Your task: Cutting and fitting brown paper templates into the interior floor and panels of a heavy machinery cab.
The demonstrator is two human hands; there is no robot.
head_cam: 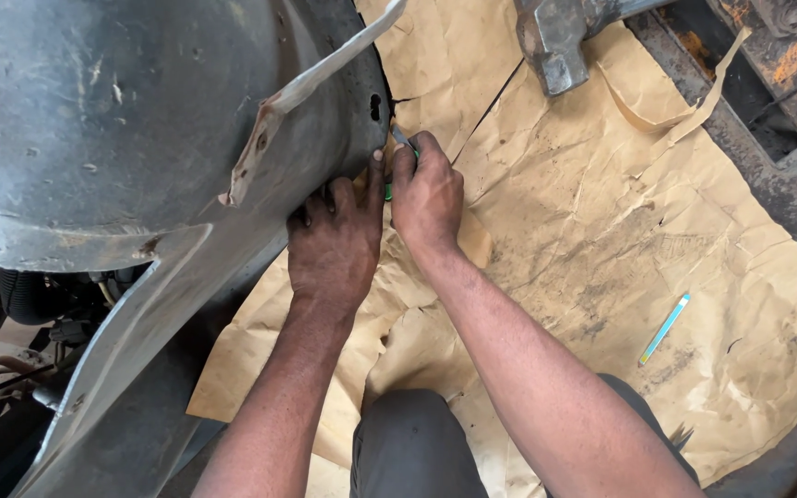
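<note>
My left hand [334,235] presses flat against the edge of a grey metal vehicle panel [122,120], fingers spread on it. Right beside it, my right hand [428,198] is closed around a small cutter with a green handle [400,140], its blade tip against the panel's edge where brown paper meets it. A peeling strip of masking tape [302,88] hangs off the panel above my hands. Crumpled brown paper [601,212] covers the surface under both hands.
A blue and white pen [664,328] lies on the paper to the right. A grey metal bracket [555,41] juts in at the top. Rusty dark metal frame parts [767,83] run along the right. My knee [412,443] is at the bottom; hoses show lower left.
</note>
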